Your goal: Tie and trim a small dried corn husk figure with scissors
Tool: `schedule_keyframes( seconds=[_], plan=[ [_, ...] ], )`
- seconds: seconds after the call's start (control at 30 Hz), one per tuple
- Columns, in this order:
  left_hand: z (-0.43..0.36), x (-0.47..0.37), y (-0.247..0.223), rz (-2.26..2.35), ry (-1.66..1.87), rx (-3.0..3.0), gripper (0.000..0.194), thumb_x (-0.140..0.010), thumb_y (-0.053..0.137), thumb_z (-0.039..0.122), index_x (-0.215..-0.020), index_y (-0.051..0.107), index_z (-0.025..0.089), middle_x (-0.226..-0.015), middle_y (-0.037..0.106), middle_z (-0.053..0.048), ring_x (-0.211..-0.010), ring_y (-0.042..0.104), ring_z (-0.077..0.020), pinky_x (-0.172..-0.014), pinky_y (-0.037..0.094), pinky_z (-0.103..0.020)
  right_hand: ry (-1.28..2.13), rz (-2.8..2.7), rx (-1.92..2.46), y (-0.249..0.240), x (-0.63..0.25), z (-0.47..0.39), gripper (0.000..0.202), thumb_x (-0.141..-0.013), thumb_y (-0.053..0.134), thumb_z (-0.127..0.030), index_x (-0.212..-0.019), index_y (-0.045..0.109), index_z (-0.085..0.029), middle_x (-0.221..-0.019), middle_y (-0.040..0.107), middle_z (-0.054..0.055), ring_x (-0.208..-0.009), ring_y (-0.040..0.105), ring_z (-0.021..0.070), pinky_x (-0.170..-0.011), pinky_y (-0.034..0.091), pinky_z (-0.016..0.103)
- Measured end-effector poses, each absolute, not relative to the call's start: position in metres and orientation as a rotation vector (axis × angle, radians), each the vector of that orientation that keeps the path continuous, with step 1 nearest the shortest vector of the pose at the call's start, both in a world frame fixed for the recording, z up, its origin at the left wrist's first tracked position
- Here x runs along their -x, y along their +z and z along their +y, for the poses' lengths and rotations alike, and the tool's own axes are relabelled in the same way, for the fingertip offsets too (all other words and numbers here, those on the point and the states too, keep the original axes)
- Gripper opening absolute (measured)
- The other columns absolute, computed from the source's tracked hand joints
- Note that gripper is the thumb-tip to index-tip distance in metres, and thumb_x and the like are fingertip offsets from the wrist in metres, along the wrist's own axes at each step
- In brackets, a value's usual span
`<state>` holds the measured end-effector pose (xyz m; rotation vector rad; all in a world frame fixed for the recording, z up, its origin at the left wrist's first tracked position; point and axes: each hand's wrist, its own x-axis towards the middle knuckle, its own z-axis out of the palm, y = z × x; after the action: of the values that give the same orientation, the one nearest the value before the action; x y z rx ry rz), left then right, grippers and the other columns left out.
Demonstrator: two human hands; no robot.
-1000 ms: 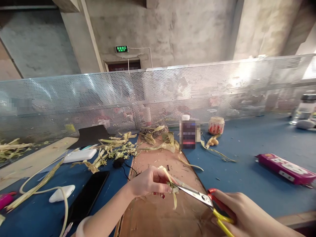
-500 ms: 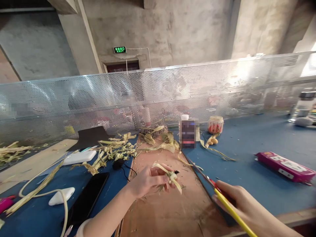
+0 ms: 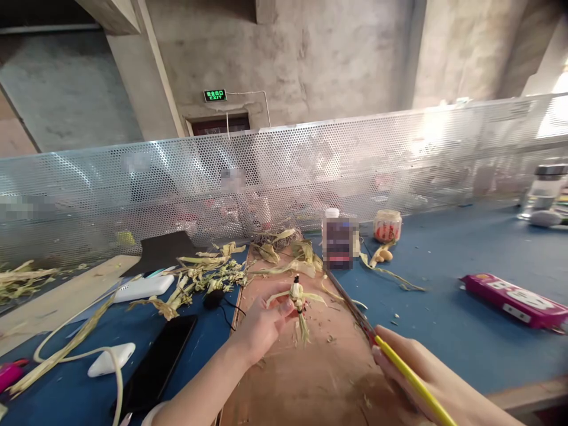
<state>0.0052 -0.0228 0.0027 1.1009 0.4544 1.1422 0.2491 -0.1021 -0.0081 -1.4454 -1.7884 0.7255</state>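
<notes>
A small doll-like figure (image 3: 298,291), tied from pale plant husk, is pinched upright in my left hand (image 3: 261,328). It has a dark tip on top, two husk strips sticking out sideways and a frayed green bundle below. My right hand (image 3: 410,367) is closed around a long tool (image 3: 412,378) with a yellow handle, a red part and a thin metal front end. That metal end reaches up and left along the edge of the brown board (image 3: 319,378), apart from the figure. I cannot make out the tool's exact kind.
Dried husks (image 3: 213,272) lie at the left and back. A black phone (image 3: 162,361), a white case (image 3: 112,359) and a cable lie left. Behind stand a bottle (image 3: 332,213) and a jar (image 3: 387,226). A purple packet (image 3: 510,302) lies right. A perforated metal screen (image 3: 284,171) crosses behind.
My left hand has turned the husk figure from a tilt to upright, its strips now spread sideways. My right hand has shifted slightly left with the tool.
</notes>
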Motion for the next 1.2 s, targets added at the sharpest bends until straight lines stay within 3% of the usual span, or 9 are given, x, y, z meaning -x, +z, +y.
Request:
schedule_keyframes(
  seconds=[0.27, 0.53, 0.77, 1.2],
  plan=[
    [-0.031, -0.005, 0.006, 0.371, 0.978, -1.185, 0.023, -0.067, 0.072, 0.022, -0.089, 0.067, 0.020, -0.083, 0.067, -0.002, -0.075, 0.065, -0.0182, -0.077, 0.046, -0.034, 0.639, -2.035, 1.276, 0.004, -0.253, -0.089, 0.026, -0.081, 0.045, -0.044, -0.074, 0.054, -0.020, -0.069, 0.061, 0.000, -0.062, 0.050, 0.0133, -0.052, 0.039, 0.021],
    [-0.033, -0.003, -0.001, 0.350, 0.900, -1.169, 0.023, -0.068, 0.071, 0.018, -0.090, 0.066, 0.021, -0.091, 0.069, -0.005, -0.087, 0.064, -0.0201, -0.077, 0.048, -0.034, 0.501, -2.243, 1.250, 0.001, -0.247, -0.092, 0.015, -0.081, 0.045, -0.033, -0.071, 0.046, -0.021, -0.062, 0.053, -0.002, -0.053, 0.038, 0.0102, -0.049, 0.030, 0.023],
    [-0.035, -0.007, 0.003, 0.321, 0.902, -1.210, 0.019, -0.067, 0.072, 0.018, -0.086, 0.067, 0.020, -0.081, 0.070, -0.004, -0.078, 0.066, -0.0189, -0.075, 0.050, -0.035, 0.452, -2.339, 1.261, -0.002, -0.244, -0.090, 0.012, -0.081, 0.043, -0.031, -0.073, 0.040, -0.022, -0.062, 0.048, -0.004, -0.052, 0.028, 0.0100, -0.049, 0.026, 0.023],
    [-0.040, -0.007, 0.004, 0.384, 0.893, -1.199, 0.022, -0.063, 0.075, 0.020, -0.083, 0.067, 0.019, -0.077, 0.070, -0.004, -0.078, 0.066, -0.0220, -0.077, 0.050, -0.042, 0.434, -2.331, 1.223, -0.004, -0.242, -0.094, 0.012, -0.082, 0.041, -0.029, -0.072, 0.039, -0.022, -0.062, 0.048, -0.003, -0.052, 0.029, 0.0100, -0.049, 0.026, 0.024]
  ],
)
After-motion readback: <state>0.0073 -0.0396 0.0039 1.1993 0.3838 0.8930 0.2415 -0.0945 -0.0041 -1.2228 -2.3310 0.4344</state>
